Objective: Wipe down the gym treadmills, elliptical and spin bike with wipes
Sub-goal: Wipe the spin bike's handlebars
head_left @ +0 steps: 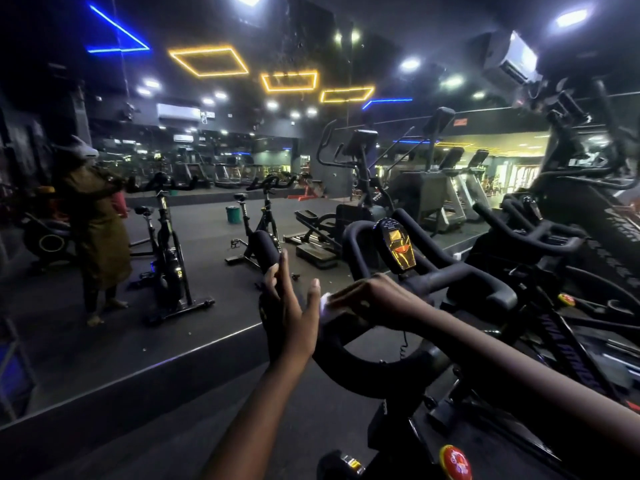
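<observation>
The right hand (369, 299) curls over a white wipe (325, 302) pressed on top of the spin bike's handlebar (346, 363). Just left of the handlebar's loop, the left hand (292, 310) is held upright with fingers straight. Beyond the handlebar, at its centre, sits a gold-faced console (396, 245).

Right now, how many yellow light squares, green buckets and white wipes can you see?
Yellow light squares: 3
Green bucket: 1
White wipe: 1
Total: 5
</observation>
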{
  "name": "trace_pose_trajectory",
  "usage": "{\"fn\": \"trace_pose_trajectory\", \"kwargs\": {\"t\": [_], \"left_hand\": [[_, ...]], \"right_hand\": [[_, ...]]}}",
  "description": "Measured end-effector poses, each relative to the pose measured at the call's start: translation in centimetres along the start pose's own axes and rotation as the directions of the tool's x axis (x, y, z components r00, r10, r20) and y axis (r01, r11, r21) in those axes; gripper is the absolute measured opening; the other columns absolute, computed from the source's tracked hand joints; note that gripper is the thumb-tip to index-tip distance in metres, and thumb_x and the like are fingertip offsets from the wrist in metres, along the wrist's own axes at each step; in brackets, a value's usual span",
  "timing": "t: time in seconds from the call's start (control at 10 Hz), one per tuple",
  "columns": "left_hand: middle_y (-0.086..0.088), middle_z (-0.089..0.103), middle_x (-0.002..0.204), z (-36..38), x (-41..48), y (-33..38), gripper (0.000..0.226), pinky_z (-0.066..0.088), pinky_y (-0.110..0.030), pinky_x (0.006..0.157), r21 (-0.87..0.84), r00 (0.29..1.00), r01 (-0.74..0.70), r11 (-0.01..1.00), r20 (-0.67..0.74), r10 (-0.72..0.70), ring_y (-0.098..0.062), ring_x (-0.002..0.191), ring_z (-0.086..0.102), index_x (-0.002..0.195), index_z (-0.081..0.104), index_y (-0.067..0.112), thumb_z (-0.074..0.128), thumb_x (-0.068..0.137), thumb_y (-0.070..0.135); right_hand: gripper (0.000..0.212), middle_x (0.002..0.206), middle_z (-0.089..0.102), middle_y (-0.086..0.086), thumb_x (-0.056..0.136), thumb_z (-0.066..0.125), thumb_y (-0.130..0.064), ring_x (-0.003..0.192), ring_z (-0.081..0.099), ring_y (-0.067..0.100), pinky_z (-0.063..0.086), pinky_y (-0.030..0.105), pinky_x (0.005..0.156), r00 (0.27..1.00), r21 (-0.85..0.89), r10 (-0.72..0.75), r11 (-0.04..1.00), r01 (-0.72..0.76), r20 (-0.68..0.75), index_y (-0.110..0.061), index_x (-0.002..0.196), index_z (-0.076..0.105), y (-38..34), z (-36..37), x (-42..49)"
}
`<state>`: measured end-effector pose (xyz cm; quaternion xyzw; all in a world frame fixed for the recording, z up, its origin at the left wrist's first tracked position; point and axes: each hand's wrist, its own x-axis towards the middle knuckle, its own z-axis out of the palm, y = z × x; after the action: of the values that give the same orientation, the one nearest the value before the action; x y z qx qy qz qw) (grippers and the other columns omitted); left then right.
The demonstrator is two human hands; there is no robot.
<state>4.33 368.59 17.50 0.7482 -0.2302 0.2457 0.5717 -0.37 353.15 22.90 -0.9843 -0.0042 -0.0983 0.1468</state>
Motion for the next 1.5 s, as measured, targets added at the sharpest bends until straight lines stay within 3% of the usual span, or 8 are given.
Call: {"fn": "trace_pose_trajectory", "kwargs": {"t": [0.1,0.2,0.3,0.6,0.9,1.0,1.2,1.5], "left_hand": [[-0.009,0.029,0.152,1.5,0.3,1.5,0.076,0.01,-0.043,0.116,0.096,0.943,-0.244,0.965,0.255,0.213,-0.022,0.141,0.027,0.149,0.026,0.028,0.024,0.081,0.063],[-0.004,0.019,0.157,2.4,0.6,1.8,0.074,-0.001,-0.039,0.116,0.255,0.833,-0.368,0.894,0.518,0.195,-0.02,0.145,0.016,0.151,0.018,0.032,0.022,0.086,0.067],[0.001,0.009,0.16,3.4,0.5,1.5,0.064,0.0,-0.04,0.119,0.439,0.741,-0.416,0.797,0.671,0.018,-0.017,0.147,0.005,0.151,0.01,0.033,0.027,0.096,0.059],[-0.002,0.034,0.15,3.4,0.7,1.4,0.06,0.012,-0.039,0.118,0.483,0.732,-0.459,0.746,0.681,0.009,-0.019,0.14,0.027,0.148,0.025,0.035,0.022,0.095,0.062],[0.01,0.03,0.152,2.9,0.2,1.3,0.084,0.014,-0.036,0.118,0.4,0.74,-0.438,0.805,0.669,0.07,-0.01,0.142,0.022,0.147,0.024,0.036,0.007,0.077,0.078],[0.008,0.018,0.158,2.9,0.4,1.5,0.099,0.011,-0.038,0.119,0.335,0.703,-0.448,0.829,0.705,0.095,-0.01,0.145,0.012,0.15,0.01,0.038,-0.004,0.061,0.078],[0.004,-0.017,0.159,5.1,1.5,2.3,0.079,-0.006,-0.047,0.118,0.366,0.53,-0.667,0.649,0.845,0.068,-0.018,0.146,-0.018,0.151,-0.005,0.034,0.02,0.088,0.074],[0.008,-0.025,0.156,5.6,1.6,1.7,0.067,-0.011,-0.045,0.117,0.354,0.525,-0.657,0.665,0.848,0.068,-0.018,0.141,-0.029,0.15,0.004,0.041,0.024,0.092,0.067]], "right_hand": [[0.02,0.095,0.052,-0.006,0.098,0.04,-0.015,0.081,0.053,-0.003,0.037,-0.002,0.069,0.929,-0.175,0.13,0.964,-0.2,-0.346,-0.015,0.108,0.058,5.3,-2.7,0.8],[0.029,0.104,0.057,-0.001,0.097,0.039,-0.02,0.098,0.055,0.01,0.038,0.004,0.082,0.898,-0.292,0.054,0.936,-0.198,-0.436,-0.009,0.114,0.06,10.2,-3.5,3.7],[0.035,0.106,0.061,0.001,0.093,0.043,-0.031,0.102,0.055,0.014,0.046,0.031,0.095,0.904,-0.297,-0.01,0.946,-0.13,-0.427,-0.012,0.116,0.062,9.8,-4.3,5.5],[0.015,0.085,0.06,0.011,0.082,0.045,-0.012,0.079,0.056,0.018,0.043,0.023,0.067,0.93,-0.2,-0.225,0.965,0.171,-0.289,-0.009,0.085,0.059,4.3,-3.0,5.4],[0.034,0.094,0.07,0.004,0.079,0.055,-0.003,0.084,0.067,0.016,0.052,0.032,0.069,0.958,-0.093,-0.226,0.973,0.213,-0.174,-0.021,0.106,0.067,4.8,-1.2,-3.4],[0.033,0.099,0.068,0.014,0.074,0.062,0.005,0.096,0.064,0.022,0.051,0.032,0.074,0.942,-0.044,-0.198,0.98,0.193,-0.272,-0.013,0.1,0.071,5.5,-1.9,-5.7],[0.037,0.097,0.072,0.003,0.077,0.065,0.005,0.079,0.067,0.009,0.044,0.009,0.064,0.645,-0.075,-0.042,0.997,-0.024,-0.763,-0.021,0.102,0.073,8.2,-6.2,-1.2],[0.038,0.119,0.065,0.001,0.082,0.058,-0.012,0.104,0.061,0.008,0.05,0.022,0.085,0.746,-0.193,-0.186,0.978,0.078,-0.64,-0.024,0.117,0.066,9.9,-4.6,2.1]]}}
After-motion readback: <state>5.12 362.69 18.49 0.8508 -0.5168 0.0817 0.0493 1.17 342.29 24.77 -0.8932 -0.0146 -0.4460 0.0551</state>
